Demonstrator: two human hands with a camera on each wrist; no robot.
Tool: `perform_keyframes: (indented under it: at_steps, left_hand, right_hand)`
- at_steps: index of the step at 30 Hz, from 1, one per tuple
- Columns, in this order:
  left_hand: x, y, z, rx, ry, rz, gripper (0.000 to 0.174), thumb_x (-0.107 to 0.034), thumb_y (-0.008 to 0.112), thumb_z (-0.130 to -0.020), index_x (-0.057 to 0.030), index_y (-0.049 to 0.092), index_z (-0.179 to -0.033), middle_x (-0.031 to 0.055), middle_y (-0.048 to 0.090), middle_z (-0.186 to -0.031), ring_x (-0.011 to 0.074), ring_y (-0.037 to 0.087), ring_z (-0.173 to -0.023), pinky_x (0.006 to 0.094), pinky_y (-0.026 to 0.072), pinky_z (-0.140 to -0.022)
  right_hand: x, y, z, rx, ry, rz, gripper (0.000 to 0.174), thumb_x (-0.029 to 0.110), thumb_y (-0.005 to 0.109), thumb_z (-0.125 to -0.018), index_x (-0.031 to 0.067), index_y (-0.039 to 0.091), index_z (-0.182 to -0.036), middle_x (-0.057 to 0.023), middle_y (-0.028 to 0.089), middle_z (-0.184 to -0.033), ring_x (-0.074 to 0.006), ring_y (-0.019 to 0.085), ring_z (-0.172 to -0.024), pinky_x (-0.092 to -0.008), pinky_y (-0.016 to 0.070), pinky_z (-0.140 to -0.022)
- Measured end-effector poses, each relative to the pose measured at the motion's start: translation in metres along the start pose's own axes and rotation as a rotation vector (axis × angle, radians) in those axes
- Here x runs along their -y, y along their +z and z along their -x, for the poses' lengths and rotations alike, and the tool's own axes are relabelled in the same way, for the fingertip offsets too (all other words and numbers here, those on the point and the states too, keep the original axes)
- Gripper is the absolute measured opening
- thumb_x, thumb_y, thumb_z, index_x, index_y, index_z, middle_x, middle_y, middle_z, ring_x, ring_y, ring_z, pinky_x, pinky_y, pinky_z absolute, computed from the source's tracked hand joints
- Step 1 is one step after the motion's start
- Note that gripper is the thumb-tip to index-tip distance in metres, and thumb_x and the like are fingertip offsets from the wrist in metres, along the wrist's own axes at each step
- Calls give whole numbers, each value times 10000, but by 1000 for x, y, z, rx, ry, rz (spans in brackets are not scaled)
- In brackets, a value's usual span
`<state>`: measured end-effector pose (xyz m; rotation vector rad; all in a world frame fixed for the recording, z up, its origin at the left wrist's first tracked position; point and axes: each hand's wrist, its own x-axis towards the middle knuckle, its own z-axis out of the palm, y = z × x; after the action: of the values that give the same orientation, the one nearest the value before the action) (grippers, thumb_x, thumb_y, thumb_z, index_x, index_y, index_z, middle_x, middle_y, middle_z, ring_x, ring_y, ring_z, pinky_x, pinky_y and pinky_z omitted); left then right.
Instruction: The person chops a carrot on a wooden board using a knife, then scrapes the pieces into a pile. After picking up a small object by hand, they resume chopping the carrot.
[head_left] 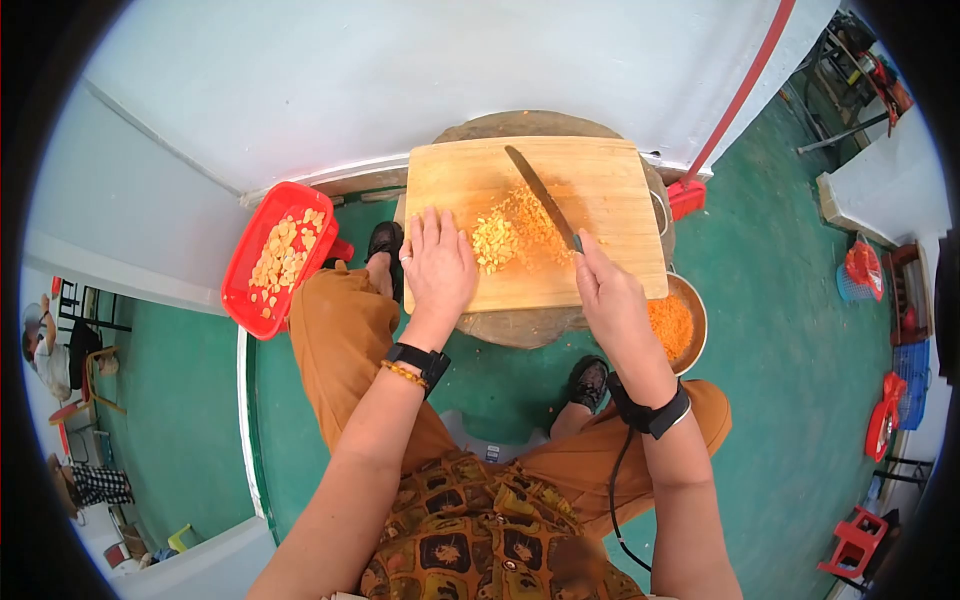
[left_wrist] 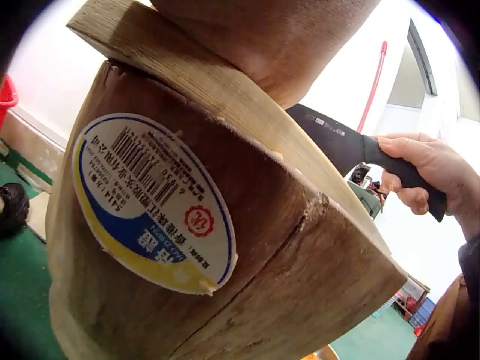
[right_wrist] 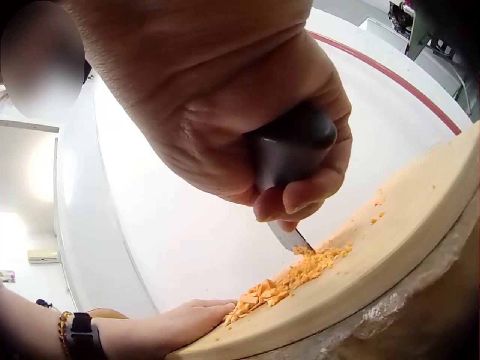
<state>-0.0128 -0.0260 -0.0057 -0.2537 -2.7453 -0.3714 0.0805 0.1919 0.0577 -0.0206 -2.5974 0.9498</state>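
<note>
A wooden cutting board lies on a round wood block. Chopped orange pieces are heaped at its middle, finer toward the right. My right hand grips the dark handle of a knife, whose blade crosses the finer bits and points up and left. In the right wrist view the right hand wraps the handle, with the blade down at the orange bits. My left hand rests flat on the board's left part, fingers extended, beside the heap.
A red basin with orange slices stands at the left. A round bowl of orange bits sits below the board's right corner. Behind the board is a white wall; a red dustpan stands at its right.
</note>
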Motion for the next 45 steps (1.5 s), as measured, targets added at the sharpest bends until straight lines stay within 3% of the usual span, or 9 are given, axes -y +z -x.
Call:
perform_keyframes:
  at_steps: [9, 10, 14, 20, 26, 29, 35, 45]
  left_hand:
    - [1, 4, -2, -6, 15, -66, 440, -260, 527, -979, -17, 555, -1345, 202, 504, -1449, 380, 437, -1359, 514, 347, -1058]
    - [2, 4, -1, -68, 46, -91, 430, -254, 543, -968, -17, 563, -1327, 201, 539, -1403, 371, 471, -1325, 520, 415, -1001]
    - [0, 3, -1, -84, 26, -61, 436, -260, 546, -971, -24, 568, -1337, 199, 531, -1421, 364, 453, -1350, 510, 392, -1024]
    - [-1, 2, -1, -35, -8, -23, 453, -272, 535, -982, -26, 560, -1361, 196, 508, -1456, 365, 428, -1382, 508, 350, -1064]
    - [-3, 2, -1, -26, -30, 8, 452, -271, 530, -988, -21, 554, -1364, 194, 493, -1468, 372, 412, -1395, 508, 330, -1081]
    - [-2, 2, 0, -48, -17, 35, 447, -263, 531, -984, -17, 549, -1356, 192, 491, -1459, 372, 406, -1391, 512, 326, -1073]
    - [-2, -3, -1, -67, 2, 92, 435, -223, 534, -968, 23, 546, -1326, 216, 487, -1426, 393, 416, -1346, 525, 340, -1052]
    - [-4, -6, -3, -35, -25, 121, 425, -232, 529, -964, -10, 540, -1327, 197, 480, -1435, 370, 395, -1376, 529, 330, -1034]
  right_hand:
    - [2, -5, 3, 58, 106, -74, 349, 194, 565, -998, 35, 608, -1305, -284, 683, -936, -440, 676, -864, -502, 535, -742]
    - [5, -5, 5, 53, 103, -94, 345, 193, 567, -998, 31, 613, -1300, -291, 682, -953, -442, 676, -881, -497, 535, -755]
    - [9, -2, 9, 86, 80, -114, 347, 165, 573, -997, 20, 609, -1310, -305, 678, -989, -448, 676, -906, -473, 538, -787]
    - [14, -10, 7, 55, 109, -127, 340, 159, 566, -1007, 23, 610, -1316, -295, 681, -949, -429, 687, -876, -458, 535, -744]
    - [11, -8, 1, 141, 217, -115, 341, 161, 559, -1017, 18, 604, -1323, -294, 666, -888, -420, 682, -801, -437, 524, -700]
    - [9, -3, -1, -11, 67, -112, 338, 163, 557, -1018, 14, 607, -1317, -296, 656, -861, -418, 671, -768, -432, 517, -685]
    - [11, -3, -10, 163, 201, 2, 342, 171, 539, -1022, 11, 603, -1317, -299, 654, -859, -425, 674, -788, -435, 515, -677]
    - [6, 2, -7, 125, 125, -9, 342, 171, 531, -1020, 12, 599, -1315, -301, 659, -894, -438, 675, -817, -464, 514, -689]
